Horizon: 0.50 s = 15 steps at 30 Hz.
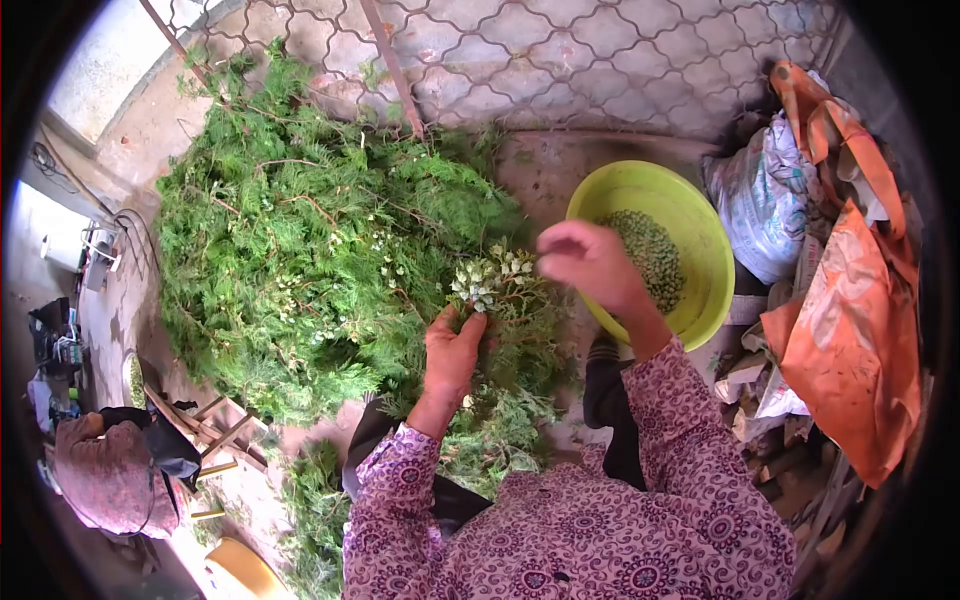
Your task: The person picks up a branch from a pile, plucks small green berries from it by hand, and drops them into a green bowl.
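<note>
My left hand (453, 352) is closed on a green conifer sprig (475, 285) that bears a cluster of pale, bluish-green cones. To the right, my right hand (590, 262) hovers between the sprig and the yellow-green basin (712, 235), in front of the basin's left rim. Its fingers curl inward and are slightly blurred; whatever they hold, if anything, is hidden. Many small green cones (650, 255) lie on the basin's bottom. A large heap of leafy conifer branches (300, 230) spreads to the left of my hands, with more cones among the leaves.
A wire mesh (560, 60) stands behind the heap. On the right are a white sack (765, 195), an orange bag (850, 340) and pieces of wood (800, 470). A person (115, 470) is at the lower left, near a wooden frame (225, 430) and an orange-yellow container (245, 568).
</note>
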Motion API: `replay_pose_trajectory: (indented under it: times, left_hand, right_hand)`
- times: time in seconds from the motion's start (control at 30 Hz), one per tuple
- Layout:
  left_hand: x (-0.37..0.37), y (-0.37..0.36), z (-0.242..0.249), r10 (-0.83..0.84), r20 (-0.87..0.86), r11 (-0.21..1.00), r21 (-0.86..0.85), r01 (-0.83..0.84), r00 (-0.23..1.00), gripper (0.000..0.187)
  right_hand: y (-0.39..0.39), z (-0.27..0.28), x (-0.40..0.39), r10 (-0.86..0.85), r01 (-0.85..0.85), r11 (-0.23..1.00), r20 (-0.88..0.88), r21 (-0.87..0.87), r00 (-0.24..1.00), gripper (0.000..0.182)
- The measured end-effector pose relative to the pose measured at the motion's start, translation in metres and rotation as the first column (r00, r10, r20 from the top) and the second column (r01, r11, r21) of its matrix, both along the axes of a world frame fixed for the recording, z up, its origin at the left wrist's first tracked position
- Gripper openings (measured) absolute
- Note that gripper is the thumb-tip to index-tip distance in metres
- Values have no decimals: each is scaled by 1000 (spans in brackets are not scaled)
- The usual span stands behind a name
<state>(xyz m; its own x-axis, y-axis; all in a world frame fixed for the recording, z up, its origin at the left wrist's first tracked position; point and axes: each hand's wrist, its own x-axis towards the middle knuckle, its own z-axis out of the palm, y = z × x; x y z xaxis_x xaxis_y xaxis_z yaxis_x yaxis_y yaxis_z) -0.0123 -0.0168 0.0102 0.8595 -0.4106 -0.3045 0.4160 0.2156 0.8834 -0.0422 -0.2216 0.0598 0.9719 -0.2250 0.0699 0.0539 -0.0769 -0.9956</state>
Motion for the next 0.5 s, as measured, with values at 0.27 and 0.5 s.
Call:
replay_pose_trajectory:
  times: [0.27,0.5]
  left_hand:
    - [-1,-5,-6,-48,22,999,-2,48,999,12]
    - [-4,-2,-3,-98,32,995,18,98,995,10]
  right_hand:
    - [48,-9,-5,128,-138,944,-50,-301,990,39]
    - [52,-17,-6,145,-115,851,20,-513,989,30]
